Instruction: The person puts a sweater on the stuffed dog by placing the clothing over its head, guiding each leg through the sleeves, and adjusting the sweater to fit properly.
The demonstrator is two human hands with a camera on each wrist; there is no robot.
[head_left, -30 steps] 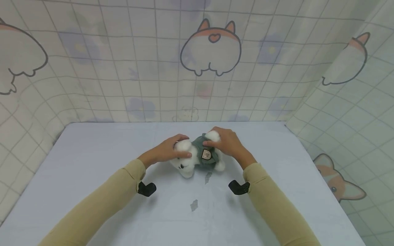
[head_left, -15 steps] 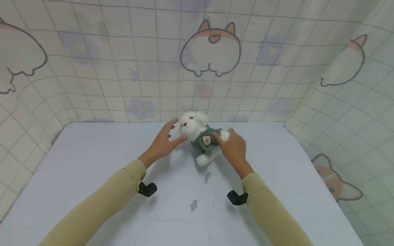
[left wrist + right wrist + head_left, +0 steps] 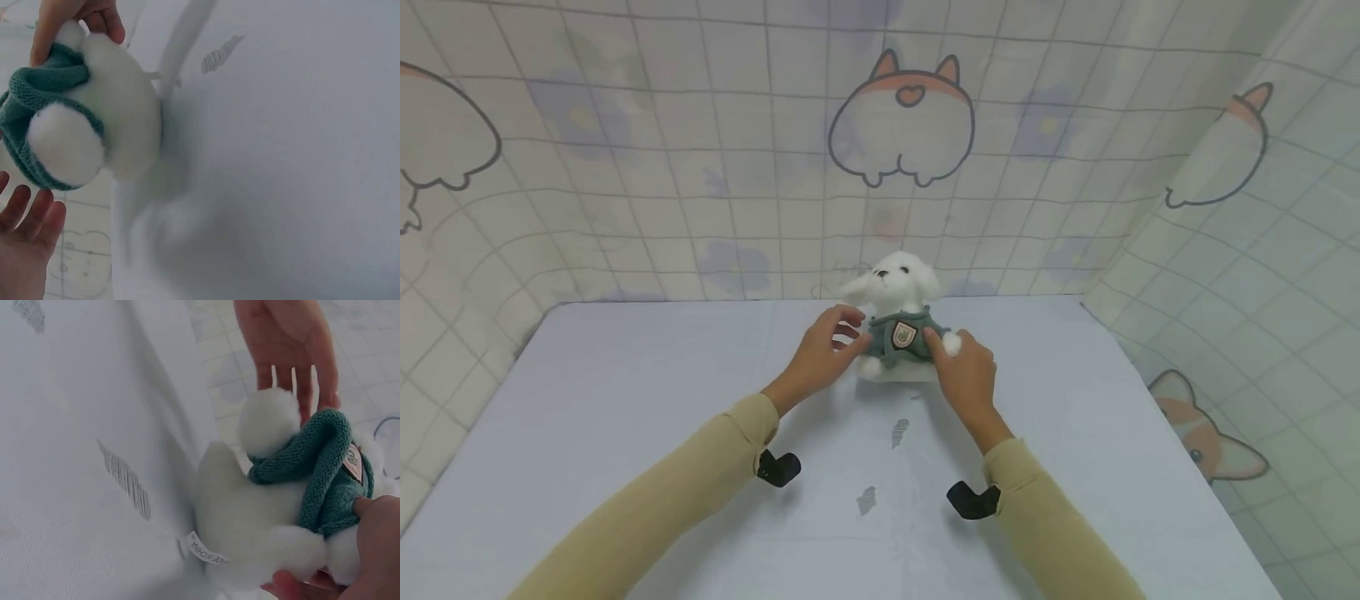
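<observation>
A white plush dog (image 3: 898, 283) in a green knitted sweater (image 3: 887, 337) with a shield-shaped badge sits upright near the table's far edge. My right hand (image 3: 966, 375) grips it at its side by one paw, thumb pressed on the sweater front. On the other side, my left hand (image 3: 820, 354) has its fingers loosely spread beside the plush dog. Fingertips of that left hand (image 3: 28, 231) come close to the sweater's edge in the left wrist view. A white tag (image 3: 203, 549) sticks out at the toy's bottom in the right wrist view.
A white-covered table (image 3: 647, 400) lies beneath, with grey worn patches (image 3: 867, 501) in front of the toy. Behind it hangs a gridded curtain (image 3: 737, 208) with printed corgis. Black wrist mounts (image 3: 973, 502) stick out from both sleeves.
The plush dog has turned from lying on its side to upright, head up. My left hand let go of its head and now stands beside its body; my right hand keeps hold.
</observation>
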